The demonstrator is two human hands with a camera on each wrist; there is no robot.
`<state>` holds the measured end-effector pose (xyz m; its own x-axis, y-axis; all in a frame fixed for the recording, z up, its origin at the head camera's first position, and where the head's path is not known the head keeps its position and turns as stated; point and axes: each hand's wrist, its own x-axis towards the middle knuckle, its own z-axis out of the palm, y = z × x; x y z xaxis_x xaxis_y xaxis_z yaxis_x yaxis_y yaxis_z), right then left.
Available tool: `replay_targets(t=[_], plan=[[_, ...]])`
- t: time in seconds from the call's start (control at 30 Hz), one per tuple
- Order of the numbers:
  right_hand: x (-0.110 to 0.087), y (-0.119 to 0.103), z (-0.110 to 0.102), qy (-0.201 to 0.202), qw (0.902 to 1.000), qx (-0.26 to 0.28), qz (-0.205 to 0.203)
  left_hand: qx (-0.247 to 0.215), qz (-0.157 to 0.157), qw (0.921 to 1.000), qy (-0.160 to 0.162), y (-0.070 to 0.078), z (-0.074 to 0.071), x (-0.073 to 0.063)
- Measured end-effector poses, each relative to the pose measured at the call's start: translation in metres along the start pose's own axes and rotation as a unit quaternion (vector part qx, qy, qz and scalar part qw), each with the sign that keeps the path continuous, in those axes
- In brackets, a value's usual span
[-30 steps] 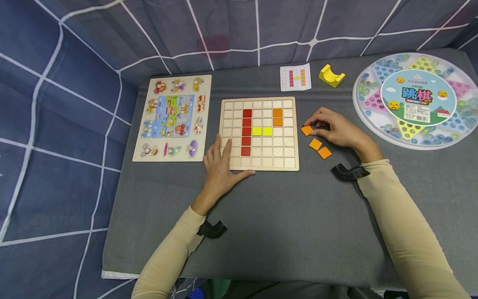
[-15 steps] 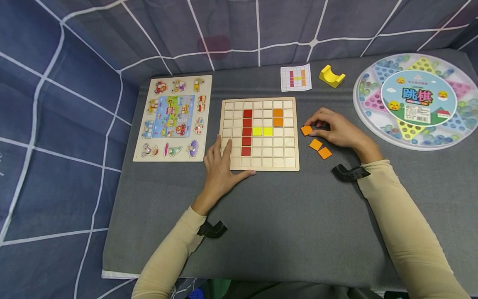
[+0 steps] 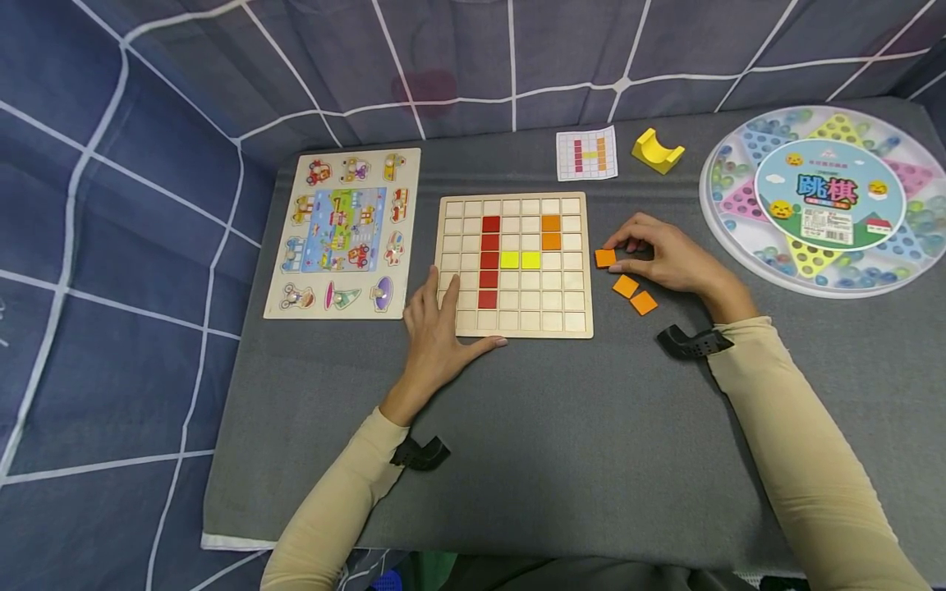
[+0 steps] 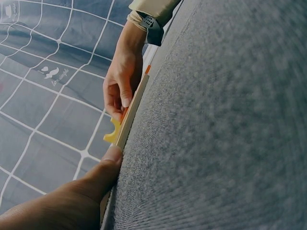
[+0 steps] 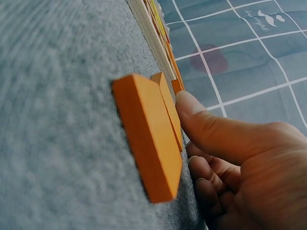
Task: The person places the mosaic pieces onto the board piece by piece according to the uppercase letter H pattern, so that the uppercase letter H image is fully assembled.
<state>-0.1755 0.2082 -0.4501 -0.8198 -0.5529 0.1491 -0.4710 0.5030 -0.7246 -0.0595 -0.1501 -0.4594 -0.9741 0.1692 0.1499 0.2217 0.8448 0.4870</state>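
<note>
A wooden grid board [image 3: 519, 320] lies flat with a column of red tiles [image 3: 489, 260], two yellow-green tiles [image 3: 521, 260] and two orange tiles [image 3: 550, 232] in its cells. My left hand [image 3: 436, 328] spreads round the lower left corner, fingers on the left side and thumb along the front edge. Just off the board's right edge, my right hand [image 3: 661, 252] pinches an orange tile [image 3: 605, 258] between thumb and fingers. Two loose orange tiles [image 3: 635, 294] lie below that hand; one tile [image 5: 148, 139] looms large in the right wrist view.
Behind the board lies a printed pattern card [image 3: 586, 153] beside a yellow arched block [image 3: 657, 152]. A picture puzzle board [image 3: 281, 238] is at the left. The round Chinese checkers set [image 3: 828, 197] occupies the right rear. A checked curtain [image 3: 458, 49] hangs behind.
The orange tile at my right fingertips has turned slightly, so its sides line up more closely with the board. My left hand and the board stay in place.
</note>
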Motion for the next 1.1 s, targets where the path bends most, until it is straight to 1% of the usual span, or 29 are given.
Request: replay_targets(t=[0.5,0.63,0.77,0.93,1.1], plan=[[0.001,-0.006,0.001,0.013,0.9999,-0.008,0.008,0.002,0.003,1.0000,0.004,0.000,0.000,0.001],[0.004,-0.010,0.003,0.008,0.9998,-0.012,0.012,0.003,-0.002,1.0000,0.002,-0.001,0.000,0.000],[0.010,-0.014,0.006,0.007,0.9998,-0.013,0.013,0.003,0.001,1.0000,0.004,-0.001,0.000,0.001],[0.022,-0.022,0.012,0.011,0.9999,-0.009,0.001,0.001,0.004,1.0000,0.008,0.000,0.000,0.000],[0.035,-0.033,0.021,0.005,0.9995,-0.030,-0.004,0.004,0.002,1.0000,0.007,0.001,0.000,0.000]])
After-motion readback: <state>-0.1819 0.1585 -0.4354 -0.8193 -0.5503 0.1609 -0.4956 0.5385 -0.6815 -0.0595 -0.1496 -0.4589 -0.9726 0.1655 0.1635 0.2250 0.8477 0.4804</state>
